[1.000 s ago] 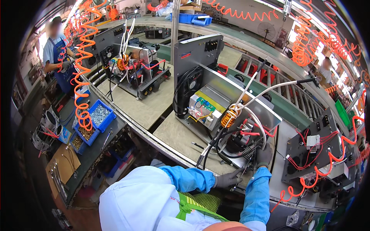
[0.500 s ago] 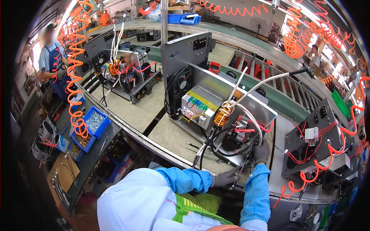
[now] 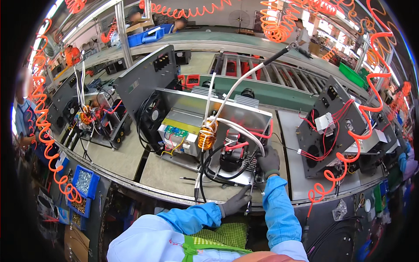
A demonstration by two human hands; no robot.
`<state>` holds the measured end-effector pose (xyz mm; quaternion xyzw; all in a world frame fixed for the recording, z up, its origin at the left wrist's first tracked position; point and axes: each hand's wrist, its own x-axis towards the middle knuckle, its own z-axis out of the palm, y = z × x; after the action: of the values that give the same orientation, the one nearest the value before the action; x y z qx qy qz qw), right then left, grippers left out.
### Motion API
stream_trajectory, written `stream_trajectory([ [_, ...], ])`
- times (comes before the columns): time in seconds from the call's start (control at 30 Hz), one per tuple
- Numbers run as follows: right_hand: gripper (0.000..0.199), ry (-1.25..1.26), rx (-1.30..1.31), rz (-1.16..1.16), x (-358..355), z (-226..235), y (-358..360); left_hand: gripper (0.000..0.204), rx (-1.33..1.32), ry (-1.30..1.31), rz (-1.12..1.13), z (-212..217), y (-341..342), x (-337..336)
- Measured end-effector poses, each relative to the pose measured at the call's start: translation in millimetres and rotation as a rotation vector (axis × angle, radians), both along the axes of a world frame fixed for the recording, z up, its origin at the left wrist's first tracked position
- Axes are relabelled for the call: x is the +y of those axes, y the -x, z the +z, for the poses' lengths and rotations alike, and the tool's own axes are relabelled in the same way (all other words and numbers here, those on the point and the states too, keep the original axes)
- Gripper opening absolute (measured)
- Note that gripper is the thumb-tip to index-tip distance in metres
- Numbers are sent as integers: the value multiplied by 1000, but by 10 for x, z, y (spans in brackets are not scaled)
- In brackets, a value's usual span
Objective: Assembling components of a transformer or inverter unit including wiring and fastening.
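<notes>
Before me stands an open power-unit chassis (image 3: 257, 114) with a fan (image 3: 155, 109), a copper-wound coil (image 3: 207, 136) and thick white cables (image 3: 233, 83). My right hand (image 3: 269, 161), in a grey glove, is closed at its front right corner, where the lower white cable runs down to the fingers. Some of those fingertips are hidden. Lower and to the left, my gloved left hand (image 3: 237, 201) is closed around a slim metal tool with a dark end (image 3: 248, 206), its exact kind unclear. Black cables (image 3: 202, 179) hang over the chassis's front edge beside it.
Similar chassis stand left (image 3: 91, 115) and right (image 3: 327, 126) on the line. Orange coiled hoses (image 3: 369, 109) hang on both sides. Blue bins of fasteners (image 3: 86, 181) sit lower left. Behind runs a roller conveyor (image 3: 279, 78). A co-worker (image 3: 26, 118) stands far left.
The view has swung right, so the benches and chassis appear farther left. Both hands stay at the chassis's front right corner, the left still low beside the metal tool.
</notes>
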<state>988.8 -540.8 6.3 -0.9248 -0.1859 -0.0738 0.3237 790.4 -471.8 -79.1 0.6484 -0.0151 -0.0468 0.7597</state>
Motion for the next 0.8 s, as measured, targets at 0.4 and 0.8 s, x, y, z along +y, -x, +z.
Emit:
stream_trajectory([
  [0.4,44,-23,9,-17,-6,-32,-15,65,29,-48,-4,28,1,18],
  [0.8,45,-20,-25,20,-28,-36,-46,60,150,148,-54,116,0,17],
])
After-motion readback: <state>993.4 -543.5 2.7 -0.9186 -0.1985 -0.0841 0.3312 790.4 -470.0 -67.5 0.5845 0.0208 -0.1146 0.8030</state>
